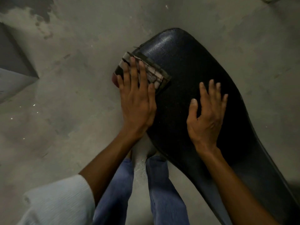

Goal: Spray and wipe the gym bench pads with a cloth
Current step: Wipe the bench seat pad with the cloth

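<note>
Here, left hand (136, 101) flat on folded checked cloth (154, 73), left edge of black padded bench pad (186, 62), right hand (206, 117) splayed open alongside.

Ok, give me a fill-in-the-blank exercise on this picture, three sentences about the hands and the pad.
1. The left hand presses a folded ____ on the pad.
2. The right hand lies flat on the pad, holding ____.
3. The pad's colour is ____.
Missing words: cloth; nothing; black.

Black pad (191, 75), seemingly plaid grey-and-dark cloth (151, 73), blue trousers (164, 192).
</note>
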Motion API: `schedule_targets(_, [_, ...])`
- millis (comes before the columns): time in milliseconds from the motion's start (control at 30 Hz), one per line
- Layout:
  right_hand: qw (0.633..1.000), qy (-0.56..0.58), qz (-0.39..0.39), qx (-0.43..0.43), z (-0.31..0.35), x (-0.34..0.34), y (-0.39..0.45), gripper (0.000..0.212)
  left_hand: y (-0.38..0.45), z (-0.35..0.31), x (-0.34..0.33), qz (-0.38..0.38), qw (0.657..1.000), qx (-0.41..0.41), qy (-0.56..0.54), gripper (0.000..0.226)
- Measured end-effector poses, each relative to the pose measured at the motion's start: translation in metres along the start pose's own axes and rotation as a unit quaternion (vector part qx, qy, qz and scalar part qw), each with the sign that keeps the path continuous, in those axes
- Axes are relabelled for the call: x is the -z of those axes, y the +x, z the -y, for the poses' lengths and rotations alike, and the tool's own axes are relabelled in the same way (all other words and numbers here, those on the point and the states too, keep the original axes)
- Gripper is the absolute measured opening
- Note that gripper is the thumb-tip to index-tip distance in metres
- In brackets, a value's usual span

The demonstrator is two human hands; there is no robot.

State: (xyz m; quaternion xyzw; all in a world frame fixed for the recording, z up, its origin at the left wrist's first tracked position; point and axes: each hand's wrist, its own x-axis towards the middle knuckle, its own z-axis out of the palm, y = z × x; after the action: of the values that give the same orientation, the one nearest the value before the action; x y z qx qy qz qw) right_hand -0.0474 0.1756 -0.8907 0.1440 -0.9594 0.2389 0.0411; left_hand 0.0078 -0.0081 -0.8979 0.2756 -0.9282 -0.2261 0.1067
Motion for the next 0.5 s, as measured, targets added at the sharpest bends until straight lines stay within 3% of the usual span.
schedule_targets(233, [0.999,0.0,0.029,-0.041,0.004,0.006,-0.006,0.052,-0.077,0.006,0.014,0.117,0.97,-0.211,0.025,0.063])
schedule_targets(300, [0.998,0.006,0.026,-0.052,0.003,0.009,-0.01,0.052,-0.054,0.016,0.014,0.106,0.971,-0.213,0.031,0.063])
schedule_targets(433, [0.997,-0.003,-0.009,-0.079,0.002,0.009,-0.032,0.052,-0.015,0.014,0.01,0.067,0.988,-0.128,0.045,0.061])
schedule_targets(500, [0.994,-0.011,-0.025,-0.104,0.002,0.008,-0.046,0.052,-0.032,0.007,0.011,0.082,0.985,-0.151,0.033,0.061])
